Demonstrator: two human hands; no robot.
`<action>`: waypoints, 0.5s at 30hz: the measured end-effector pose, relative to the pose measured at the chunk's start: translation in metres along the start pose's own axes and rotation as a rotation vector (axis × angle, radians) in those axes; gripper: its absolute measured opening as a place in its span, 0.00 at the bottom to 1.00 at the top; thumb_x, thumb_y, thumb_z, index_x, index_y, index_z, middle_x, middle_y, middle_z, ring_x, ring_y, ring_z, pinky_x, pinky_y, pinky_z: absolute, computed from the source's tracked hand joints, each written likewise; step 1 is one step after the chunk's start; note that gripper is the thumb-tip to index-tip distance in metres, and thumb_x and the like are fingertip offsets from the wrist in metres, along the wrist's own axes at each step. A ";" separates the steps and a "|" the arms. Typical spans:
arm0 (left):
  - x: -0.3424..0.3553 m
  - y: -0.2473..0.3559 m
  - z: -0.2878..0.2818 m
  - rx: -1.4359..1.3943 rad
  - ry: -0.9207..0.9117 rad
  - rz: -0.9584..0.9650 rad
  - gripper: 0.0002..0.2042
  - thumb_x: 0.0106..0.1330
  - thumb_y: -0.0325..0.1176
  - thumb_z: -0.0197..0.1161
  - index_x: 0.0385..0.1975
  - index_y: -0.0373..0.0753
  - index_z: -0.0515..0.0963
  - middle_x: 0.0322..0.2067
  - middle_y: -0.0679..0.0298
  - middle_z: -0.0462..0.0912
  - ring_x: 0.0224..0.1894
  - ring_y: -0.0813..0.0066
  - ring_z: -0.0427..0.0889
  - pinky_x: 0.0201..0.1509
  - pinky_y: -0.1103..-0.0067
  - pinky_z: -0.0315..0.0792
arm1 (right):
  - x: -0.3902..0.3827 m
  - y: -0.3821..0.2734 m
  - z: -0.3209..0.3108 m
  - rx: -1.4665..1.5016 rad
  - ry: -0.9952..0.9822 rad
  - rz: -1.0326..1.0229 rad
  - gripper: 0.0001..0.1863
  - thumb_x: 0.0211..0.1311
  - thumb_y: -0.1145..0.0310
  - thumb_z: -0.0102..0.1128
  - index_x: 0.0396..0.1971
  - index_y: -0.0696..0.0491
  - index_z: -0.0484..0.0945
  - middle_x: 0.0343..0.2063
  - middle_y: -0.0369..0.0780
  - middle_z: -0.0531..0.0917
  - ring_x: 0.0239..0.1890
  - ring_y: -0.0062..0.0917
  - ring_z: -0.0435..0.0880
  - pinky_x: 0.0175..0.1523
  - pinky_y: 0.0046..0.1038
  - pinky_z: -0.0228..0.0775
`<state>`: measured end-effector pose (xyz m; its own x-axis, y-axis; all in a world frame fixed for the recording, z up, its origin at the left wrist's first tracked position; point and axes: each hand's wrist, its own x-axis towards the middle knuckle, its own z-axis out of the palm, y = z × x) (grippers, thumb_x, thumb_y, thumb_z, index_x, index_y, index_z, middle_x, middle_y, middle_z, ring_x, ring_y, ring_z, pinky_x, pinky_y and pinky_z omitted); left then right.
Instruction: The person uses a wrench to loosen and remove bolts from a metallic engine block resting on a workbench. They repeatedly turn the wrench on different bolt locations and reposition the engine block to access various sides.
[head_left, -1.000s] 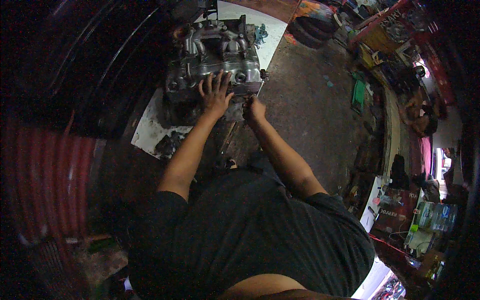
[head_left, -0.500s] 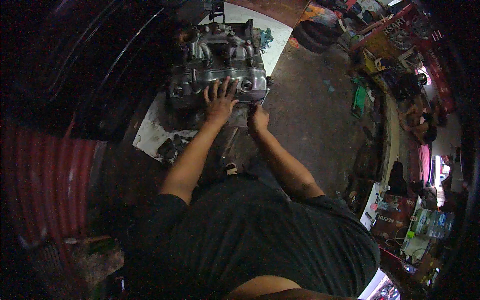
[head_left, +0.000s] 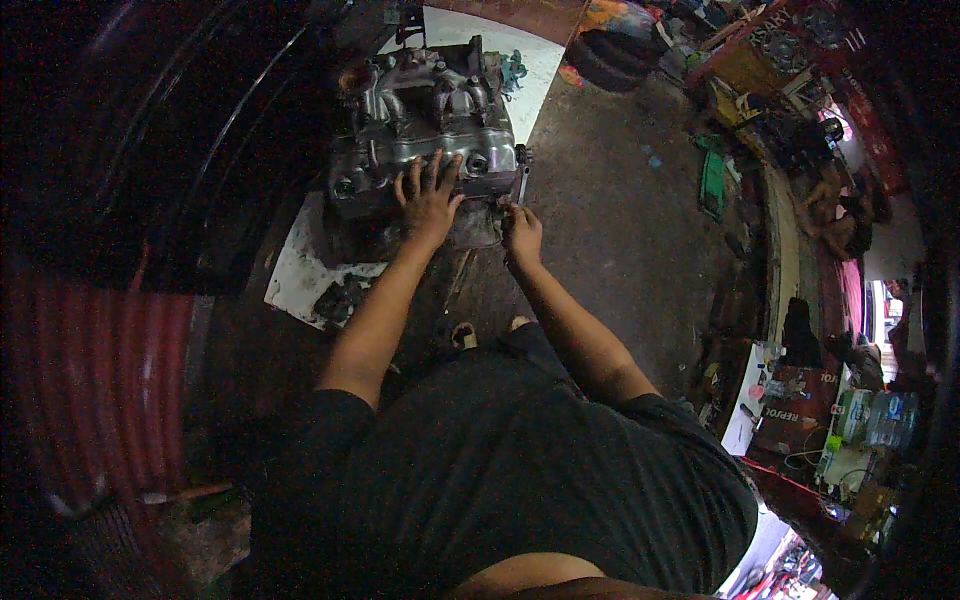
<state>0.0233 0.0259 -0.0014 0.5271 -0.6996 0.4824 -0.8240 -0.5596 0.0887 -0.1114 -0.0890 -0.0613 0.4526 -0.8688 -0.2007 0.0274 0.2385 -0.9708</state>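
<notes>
A grimy silver engine part (head_left: 425, 110), with a ridged metal cover and raised branches, rests on a white board (head_left: 295, 275). My left hand (head_left: 428, 205) lies palm down on the front of that cover, fingers spread, with nothing held. Just to its right, my right hand (head_left: 522, 228) is closed at the part's lower front right corner; what its fingers grip is too small and dark to make out. Dark small parts (head_left: 340, 295) sit on the board at the near left. A teal item (head_left: 512, 70) lies beside the engine part's back right.
Dark curved panels fill the upper left, with a red corrugated sheet (head_left: 100, 370) below. Tyres (head_left: 610, 60) lie at the back. A green object (head_left: 712, 175) lies on the dark floor (head_left: 630, 240). Cluttered boxes, plastic bottles (head_left: 880, 420) and a white panel (head_left: 745, 400) line the right.
My right hand has shifted slightly toward me and to the right, staying closed. My left hand remains spread on the cover. The whole view shifted down, then back up a little.
</notes>
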 end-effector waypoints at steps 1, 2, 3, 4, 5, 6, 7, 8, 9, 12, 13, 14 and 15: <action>-0.001 -0.001 -0.001 -0.010 -0.003 -0.009 0.39 0.54 0.51 0.65 0.67 0.63 0.53 0.67 0.70 0.53 0.67 0.60 0.52 0.67 0.53 0.44 | -0.003 -0.005 -0.001 0.046 -0.013 0.022 0.08 0.64 0.67 0.54 0.33 0.56 0.77 0.17 0.30 0.71 0.16 0.15 0.67 0.21 0.20 0.59; -0.001 -0.001 0.000 -0.001 -0.001 0.000 0.39 0.54 0.51 0.65 0.67 0.63 0.54 0.67 0.69 0.53 0.67 0.59 0.52 0.67 0.53 0.44 | -0.006 -0.010 -0.004 0.093 -0.019 0.042 0.08 0.64 0.68 0.53 0.34 0.56 0.77 0.17 0.30 0.70 0.16 0.15 0.66 0.21 0.20 0.58; 0.000 -0.001 0.000 0.008 0.001 0.008 0.38 0.54 0.52 0.64 0.67 0.63 0.55 0.67 0.69 0.53 0.68 0.58 0.51 0.67 0.53 0.44 | -0.004 -0.010 -0.008 0.109 -0.025 0.046 0.08 0.63 0.68 0.54 0.35 0.56 0.78 0.17 0.30 0.70 0.16 0.14 0.66 0.21 0.20 0.58; 0.000 -0.001 0.001 0.017 0.003 0.015 0.38 0.54 0.53 0.64 0.66 0.62 0.56 0.67 0.68 0.54 0.68 0.57 0.51 0.67 0.53 0.44 | -0.004 -0.012 -0.011 0.124 -0.031 0.050 0.08 0.62 0.69 0.54 0.36 0.56 0.78 0.17 0.31 0.70 0.16 0.14 0.65 0.21 0.20 0.58; -0.001 0.000 0.001 0.008 0.000 0.008 0.38 0.54 0.52 0.65 0.66 0.62 0.56 0.67 0.69 0.53 0.68 0.58 0.51 0.67 0.53 0.44 | -0.004 -0.014 -0.015 0.135 -0.060 0.054 0.07 0.61 0.70 0.54 0.35 0.57 0.78 0.17 0.31 0.71 0.16 0.14 0.66 0.21 0.20 0.57; -0.001 0.000 0.002 -0.002 -0.004 0.001 0.38 0.54 0.51 0.65 0.66 0.62 0.56 0.67 0.69 0.53 0.68 0.58 0.52 0.67 0.53 0.43 | -0.004 -0.016 -0.019 0.146 -0.089 0.058 0.07 0.61 0.71 0.55 0.34 0.57 0.78 0.16 0.31 0.71 0.16 0.14 0.66 0.20 0.20 0.57; -0.001 0.001 0.002 -0.011 -0.007 -0.006 0.38 0.55 0.49 0.65 0.66 0.63 0.56 0.68 0.70 0.52 0.68 0.59 0.52 0.67 0.52 0.43 | -0.003 -0.019 -0.023 0.156 -0.119 0.061 0.06 0.60 0.71 0.55 0.33 0.57 0.77 0.16 0.32 0.71 0.16 0.14 0.66 0.20 0.20 0.57; 0.000 0.002 0.000 -0.019 -0.011 -0.010 0.37 0.55 0.49 0.65 0.66 0.62 0.57 0.68 0.70 0.52 0.68 0.59 0.52 0.67 0.52 0.43 | 0.001 -0.018 -0.028 0.141 -0.133 0.094 0.06 0.59 0.72 0.56 0.32 0.58 0.77 0.16 0.31 0.71 0.15 0.15 0.66 0.20 0.20 0.57; 0.000 0.003 -0.002 -0.028 -0.015 -0.013 0.37 0.55 0.49 0.65 0.66 0.62 0.57 0.68 0.70 0.52 0.68 0.59 0.52 0.67 0.53 0.44 | 0.005 -0.018 -0.034 0.124 -0.146 0.128 0.06 0.58 0.72 0.56 0.31 0.58 0.77 0.16 0.31 0.70 0.15 0.15 0.66 0.20 0.20 0.57; -0.001 0.004 -0.001 -0.015 -0.005 -0.023 0.36 0.55 0.49 0.65 0.66 0.62 0.58 0.68 0.70 0.51 0.68 0.58 0.52 0.67 0.53 0.44 | 0.009 -0.024 -0.043 0.079 -0.178 0.170 0.06 0.56 0.70 0.60 0.30 0.58 0.78 0.14 0.30 0.69 0.13 0.15 0.65 0.19 0.20 0.55; -0.002 0.004 0.000 -0.004 0.003 -0.027 0.36 0.55 0.48 0.66 0.66 0.62 0.58 0.68 0.70 0.51 0.68 0.58 0.52 0.67 0.53 0.44 | 0.008 -0.027 -0.045 0.064 -0.188 0.174 0.07 0.55 0.69 0.61 0.29 0.57 0.78 0.13 0.30 0.68 0.12 0.15 0.64 0.18 0.21 0.54; -0.002 0.005 -0.003 0.016 -0.007 -0.022 0.37 0.55 0.49 0.66 0.66 0.62 0.57 0.68 0.69 0.51 0.68 0.58 0.52 0.67 0.53 0.44 | 0.008 -0.028 -0.047 0.014 -0.175 0.168 0.08 0.55 0.68 0.61 0.30 0.56 0.79 0.12 0.29 0.68 0.12 0.15 0.63 0.17 0.21 0.53; -0.001 0.005 -0.007 0.036 -0.016 -0.018 0.37 0.54 0.49 0.66 0.66 0.62 0.57 0.68 0.69 0.51 0.68 0.57 0.52 0.67 0.53 0.45 | 0.010 -0.029 -0.046 -0.036 -0.164 0.162 0.08 0.55 0.66 0.62 0.30 0.55 0.80 0.11 0.29 0.67 0.11 0.15 0.63 0.17 0.21 0.52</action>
<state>0.0173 0.0267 0.0046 0.5454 -0.6964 0.4665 -0.8065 -0.5876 0.0655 -0.1487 -0.1251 -0.0408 0.5874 -0.7376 -0.3331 -0.0879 0.3510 -0.9322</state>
